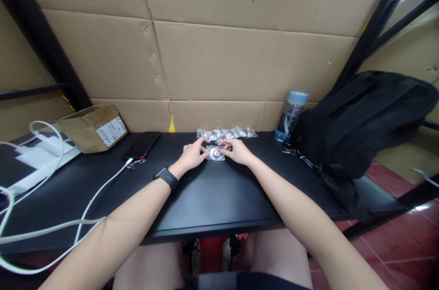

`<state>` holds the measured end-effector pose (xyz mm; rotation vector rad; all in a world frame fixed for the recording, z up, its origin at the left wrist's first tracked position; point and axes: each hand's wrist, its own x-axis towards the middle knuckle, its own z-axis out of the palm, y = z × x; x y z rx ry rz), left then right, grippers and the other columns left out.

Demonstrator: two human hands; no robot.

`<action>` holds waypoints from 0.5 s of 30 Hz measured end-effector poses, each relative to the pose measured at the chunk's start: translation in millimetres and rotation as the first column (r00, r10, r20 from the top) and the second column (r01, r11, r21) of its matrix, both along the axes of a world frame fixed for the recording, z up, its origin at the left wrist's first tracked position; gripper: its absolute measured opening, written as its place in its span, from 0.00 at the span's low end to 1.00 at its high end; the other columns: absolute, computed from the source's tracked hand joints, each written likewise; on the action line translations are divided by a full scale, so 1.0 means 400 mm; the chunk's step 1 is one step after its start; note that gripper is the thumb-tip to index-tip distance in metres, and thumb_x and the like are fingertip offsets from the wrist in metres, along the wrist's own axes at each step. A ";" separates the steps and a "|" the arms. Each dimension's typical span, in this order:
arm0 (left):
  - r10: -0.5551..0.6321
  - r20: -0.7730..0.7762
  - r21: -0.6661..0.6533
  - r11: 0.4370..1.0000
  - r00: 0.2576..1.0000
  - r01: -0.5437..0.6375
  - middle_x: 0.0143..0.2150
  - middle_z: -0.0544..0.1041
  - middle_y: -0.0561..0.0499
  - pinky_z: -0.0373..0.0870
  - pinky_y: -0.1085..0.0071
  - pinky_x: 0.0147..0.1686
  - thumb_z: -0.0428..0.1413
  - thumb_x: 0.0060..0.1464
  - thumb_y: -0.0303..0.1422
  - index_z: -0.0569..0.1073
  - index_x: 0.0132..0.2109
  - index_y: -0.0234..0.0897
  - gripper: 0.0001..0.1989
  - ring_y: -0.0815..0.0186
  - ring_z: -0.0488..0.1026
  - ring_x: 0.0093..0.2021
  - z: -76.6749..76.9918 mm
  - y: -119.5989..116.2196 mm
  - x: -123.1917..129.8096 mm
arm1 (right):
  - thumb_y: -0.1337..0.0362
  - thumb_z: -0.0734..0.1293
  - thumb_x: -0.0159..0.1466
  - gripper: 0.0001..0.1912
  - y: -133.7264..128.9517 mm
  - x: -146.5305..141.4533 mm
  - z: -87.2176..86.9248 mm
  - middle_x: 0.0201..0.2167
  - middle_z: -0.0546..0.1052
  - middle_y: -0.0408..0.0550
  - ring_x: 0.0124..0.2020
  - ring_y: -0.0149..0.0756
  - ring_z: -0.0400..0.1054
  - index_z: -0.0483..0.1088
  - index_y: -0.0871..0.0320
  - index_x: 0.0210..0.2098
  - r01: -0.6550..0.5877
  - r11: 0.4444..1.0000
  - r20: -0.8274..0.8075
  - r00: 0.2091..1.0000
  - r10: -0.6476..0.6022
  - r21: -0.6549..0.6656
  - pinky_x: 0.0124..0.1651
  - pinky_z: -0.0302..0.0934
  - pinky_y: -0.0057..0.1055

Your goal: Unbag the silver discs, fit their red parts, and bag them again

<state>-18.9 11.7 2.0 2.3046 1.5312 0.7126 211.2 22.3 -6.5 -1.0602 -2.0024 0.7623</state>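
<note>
A small clear plastic packet (216,153) with a round, silvery-white item and a bit of red inside lies on the black table in front of me. My left hand (195,153), with a dark watch on its wrist, pinches the packet's left edge. At the right edge, the thumb and fingers of my right hand (236,151) are closed on the same packet. Just beyond my fingertips, several similar packets (243,133) lie in a row along the cardboard wall. The exact kind of item inside is too small to make out.
On the left are an open cardboard box (92,130), a dark phone (140,144), white cables (92,201) and a white power strip (44,162). A blue-lidded bottle (291,116), keys (290,149) and a black backpack (353,120) stand at the right. Cardboard (219,61) walls the back.
</note>
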 end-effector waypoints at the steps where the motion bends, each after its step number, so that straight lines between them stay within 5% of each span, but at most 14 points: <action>1: -0.003 -0.002 0.008 1.000 1.000 0.003 0.38 0.84 0.57 0.62 0.61 0.53 0.55 0.57 0.32 0.67 0.55 0.46 0.19 0.57 0.80 0.46 0.000 0.000 0.001 | 0.64 0.72 0.61 0.12 0.001 0.000 0.000 0.27 0.78 0.43 0.28 0.33 0.72 0.76 0.59 0.44 -0.007 1.000 -0.007 1.000 0.007 -0.010 0.37 0.64 0.28; 5: -0.022 -0.006 0.043 0.999 1.000 0.023 0.36 0.84 0.56 0.63 0.63 0.51 0.54 0.59 0.33 0.67 0.56 0.46 0.17 0.58 0.81 0.45 0.005 -0.005 0.005 | 0.69 0.73 0.56 0.18 0.009 -0.007 -0.007 0.27 0.76 0.40 0.27 0.30 0.70 0.74 0.59 0.47 -0.052 0.996 -0.041 0.998 0.049 -0.073 0.36 0.63 0.27; 9: -0.113 0.015 0.003 0.994 0.993 0.113 0.38 0.84 0.57 0.64 0.63 0.51 0.55 0.59 0.35 0.64 0.58 0.46 0.20 0.58 0.80 0.45 0.015 -0.016 0.009 | 0.73 0.73 0.55 0.15 0.024 0.004 0.000 0.24 0.75 0.40 0.25 0.29 0.69 0.74 0.60 0.42 0.050 0.977 -0.126 0.989 -0.077 -0.208 0.33 0.62 0.25; 15: -0.172 0.003 -0.014 0.985 0.985 0.172 0.41 0.83 0.56 0.65 0.63 0.52 0.55 0.59 0.36 0.62 0.60 0.45 0.23 0.59 0.80 0.44 0.023 -0.028 0.010 | 0.77 0.73 0.53 0.15 0.046 0.151 0.045 0.21 0.77 0.41 0.25 0.30 0.70 0.75 0.61 0.40 0.170 0.922 -0.038 0.980 -0.195 -0.349 0.34 0.63 0.25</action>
